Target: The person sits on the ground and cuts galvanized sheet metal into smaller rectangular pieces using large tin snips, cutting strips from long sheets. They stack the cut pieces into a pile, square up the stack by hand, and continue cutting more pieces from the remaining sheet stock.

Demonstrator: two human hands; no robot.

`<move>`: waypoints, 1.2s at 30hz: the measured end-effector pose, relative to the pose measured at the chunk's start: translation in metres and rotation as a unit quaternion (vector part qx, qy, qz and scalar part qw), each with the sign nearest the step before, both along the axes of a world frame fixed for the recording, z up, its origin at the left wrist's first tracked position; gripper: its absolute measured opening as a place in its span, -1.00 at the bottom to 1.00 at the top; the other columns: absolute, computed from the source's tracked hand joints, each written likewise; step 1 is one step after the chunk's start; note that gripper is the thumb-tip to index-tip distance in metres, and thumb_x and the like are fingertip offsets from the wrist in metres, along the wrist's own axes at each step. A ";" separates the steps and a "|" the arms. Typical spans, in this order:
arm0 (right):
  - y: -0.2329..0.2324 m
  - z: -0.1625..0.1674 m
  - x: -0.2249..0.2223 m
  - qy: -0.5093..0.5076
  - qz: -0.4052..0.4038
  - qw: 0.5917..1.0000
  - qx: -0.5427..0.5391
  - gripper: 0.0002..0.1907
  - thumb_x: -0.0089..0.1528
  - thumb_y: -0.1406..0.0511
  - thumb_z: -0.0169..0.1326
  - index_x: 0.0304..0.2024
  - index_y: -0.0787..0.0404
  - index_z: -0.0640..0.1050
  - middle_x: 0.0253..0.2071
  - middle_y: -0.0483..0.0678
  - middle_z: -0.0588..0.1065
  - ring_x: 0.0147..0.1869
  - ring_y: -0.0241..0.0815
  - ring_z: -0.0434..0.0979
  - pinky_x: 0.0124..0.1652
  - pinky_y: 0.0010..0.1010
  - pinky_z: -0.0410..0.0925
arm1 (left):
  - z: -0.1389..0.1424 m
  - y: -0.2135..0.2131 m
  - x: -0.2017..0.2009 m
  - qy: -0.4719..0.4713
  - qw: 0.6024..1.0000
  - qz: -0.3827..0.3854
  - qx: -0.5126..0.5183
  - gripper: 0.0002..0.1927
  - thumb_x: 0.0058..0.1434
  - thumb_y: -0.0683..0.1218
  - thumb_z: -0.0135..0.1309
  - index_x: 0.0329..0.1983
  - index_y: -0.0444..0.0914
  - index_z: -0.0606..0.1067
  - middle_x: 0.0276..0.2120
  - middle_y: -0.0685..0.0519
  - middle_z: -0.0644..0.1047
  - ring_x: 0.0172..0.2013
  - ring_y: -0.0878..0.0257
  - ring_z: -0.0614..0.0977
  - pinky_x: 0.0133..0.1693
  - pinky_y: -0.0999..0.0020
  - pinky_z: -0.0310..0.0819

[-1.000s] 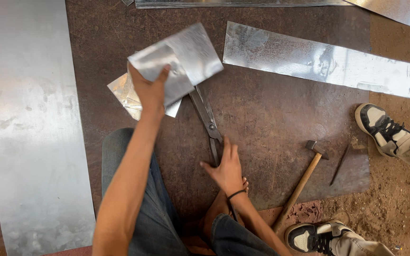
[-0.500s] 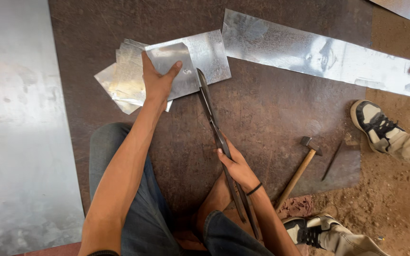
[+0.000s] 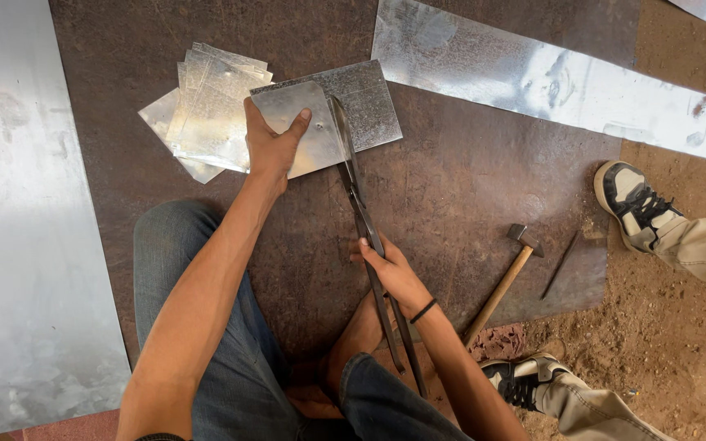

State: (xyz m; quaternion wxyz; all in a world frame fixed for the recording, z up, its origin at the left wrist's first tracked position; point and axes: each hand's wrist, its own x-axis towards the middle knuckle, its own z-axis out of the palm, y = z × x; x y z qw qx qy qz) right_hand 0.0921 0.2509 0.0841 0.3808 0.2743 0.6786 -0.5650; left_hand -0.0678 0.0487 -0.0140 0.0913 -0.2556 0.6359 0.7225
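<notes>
— Since before, shears (image 3: 351, 175) sit deeper into the sheet (image 3: 328, 122)?
— Yes. Left hand (image 3: 271, 143) clamps the sheet flat for steadiness; right hand (image 3: 394, 273) grips the handles, probably closing.

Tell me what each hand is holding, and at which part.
The right hand grips the long dark metal shears at the handles. The left hand holds the shiny square metal sheet at its near edge, thumb on top.
</notes>
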 end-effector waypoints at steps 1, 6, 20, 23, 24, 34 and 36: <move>-0.001 -0.003 0.000 -0.021 -0.008 1.000 0.013 -0.40 0.32 -0.04 -0.07 0.26 0.19 0.40 -0.02 -0.02 0.58 0.09 -0.17 0.59 0.16 -0.26 0.38 | 0.001 0.000 0.000 -0.003 1.000 0.006 0.007 0.19 0.15 -0.07 0.35 0.51 -0.43 -0.28 0.36 -0.30 0.26 0.29 0.03 0.44 0.21 0.30 0.45; -0.003 -0.010 0.003 0.022 0.033 0.994 0.099 -0.43 0.35 -0.06 -0.04 -0.09 0.36 0.54 -0.39 0.00 0.57 -0.31 -0.20 0.59 -0.19 -0.33 0.46 | 0.008 0.003 0.001 0.033 0.999 0.005 0.009 0.16 0.17 -0.09 0.37 0.53 -0.43 -0.21 0.36 -0.32 0.30 0.29 0.02 0.45 0.22 0.31 0.45; -0.001 -0.035 0.011 0.104 0.044 0.988 0.109 -0.46 0.36 -0.04 -0.06 -0.27 0.35 0.53 -0.54 -0.04 0.51 -0.50 -0.25 0.60 -0.41 -0.38 0.45 | -0.010 0.003 0.000 0.000 0.997 -0.004 -0.073 0.20 0.10 0.06 0.40 0.53 -0.40 -0.15 0.45 -0.32 0.15 0.43 -0.03 0.25 0.35 0.23 0.20; 0.001 -0.030 0.010 0.009 -0.060 0.998 -0.004 -0.46 0.33 -0.07 -0.02 -0.07 0.28 0.54 -0.40 -0.12 0.45 -0.34 -0.26 0.56 -0.28 -0.41 0.47 | -0.001 0.009 0.017 -0.022 0.994 -0.021 -0.101 0.20 0.09 0.09 0.43 0.51 -0.45 -0.10 0.44 -0.34 0.17 0.44 -0.01 0.23 0.35 0.23 0.18; 0.003 -0.027 0.009 -0.021 -0.069 0.997 0.003 -0.45 0.31 -0.08 -0.03 -0.04 0.24 0.55 -0.38 -0.15 0.46 -0.29 -0.27 0.59 -0.25 -0.44 0.45 | 0.004 0.016 0.027 -0.041 0.995 -0.033 -0.088 0.20 0.05 0.09 0.41 0.52 -0.41 -0.09 0.44 -0.30 0.17 0.42 0.01 0.23 0.33 0.22 0.16; 0.001 -0.030 0.015 0.068 -0.001 0.986 0.154 -0.53 0.35 0.00 -0.02 -0.25 0.31 0.51 -0.59 -0.07 0.46 -0.55 -0.20 0.48 -0.49 -0.34 0.35 | 0.043 0.033 0.043 -0.105 0.991 -0.037 -0.080 0.03 0.10 -0.03 0.38 0.47 -0.40 0.02 -0.06 -0.21 0.54 -0.14 0.05 0.59 -0.15 0.26 0.52; 0.000 -0.033 0.015 0.088 0.038 0.976 0.197 -0.52 0.36 0.02 -0.05 -0.33 0.33 0.50 -0.64 -0.01 0.47 -0.60 -0.15 0.50 -0.51 -0.27 0.36 | 0.050 0.033 0.041 -0.106 0.993 -0.025 -0.050 -0.19 0.09 -0.07 0.35 0.32 -0.38 0.21 -0.09 -0.13 0.54 -0.11 0.11 0.59 -0.17 0.28 0.53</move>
